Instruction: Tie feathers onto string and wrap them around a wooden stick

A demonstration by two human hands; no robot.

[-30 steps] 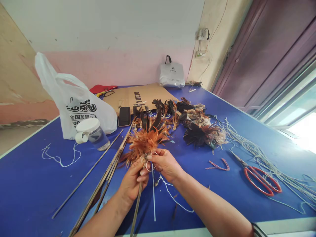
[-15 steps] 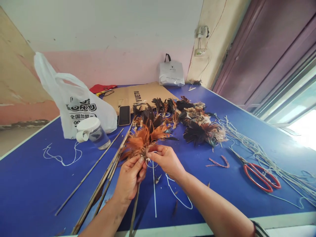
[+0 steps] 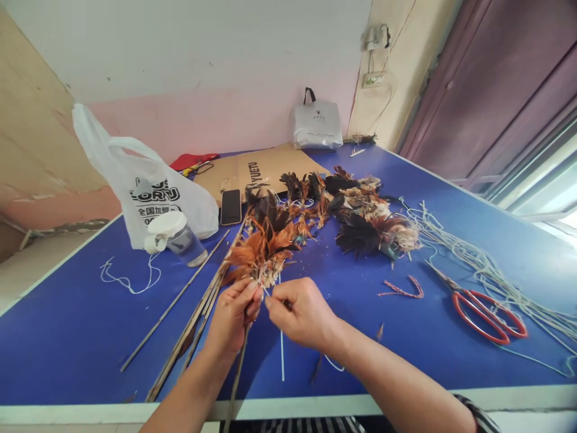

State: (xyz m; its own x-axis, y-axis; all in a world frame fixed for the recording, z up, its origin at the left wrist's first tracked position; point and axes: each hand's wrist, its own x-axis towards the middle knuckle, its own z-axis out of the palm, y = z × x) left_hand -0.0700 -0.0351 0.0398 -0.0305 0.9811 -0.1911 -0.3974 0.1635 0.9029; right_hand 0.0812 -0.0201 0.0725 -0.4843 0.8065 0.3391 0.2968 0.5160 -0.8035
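My left hand (image 3: 233, 317) pinches the base of an orange-brown feather duster (image 3: 260, 255) whose plumes fan away from me. Its thin stick (image 3: 237, 377) runs down from under that hand past the table's near edge. Just to the right, my right hand (image 3: 307, 314) is closed in a fist on a white string (image 3: 265, 292), which stretches tight from the feather base. A straight white strand (image 3: 282, 356) lies below the hands. Part of a string loop shows beneath my right forearm. The exact wrap at the base is hidden by my fingers.
Several bamboo sticks (image 3: 198, 325) lie at left, near a plastic cup (image 3: 187, 243) and white bag (image 3: 151, 186). Beyond are a phone (image 3: 231, 207), cardboard (image 3: 270, 165) and dark feather bunches (image 3: 365, 231). Red-handled scissors (image 3: 489, 313) and pale cords (image 3: 473, 255) lie right.
My right hand has closed into a fist and drawn the string tight; the loop by the feather base is gone. The left hand keeps its hold. The view has shifted slightly.
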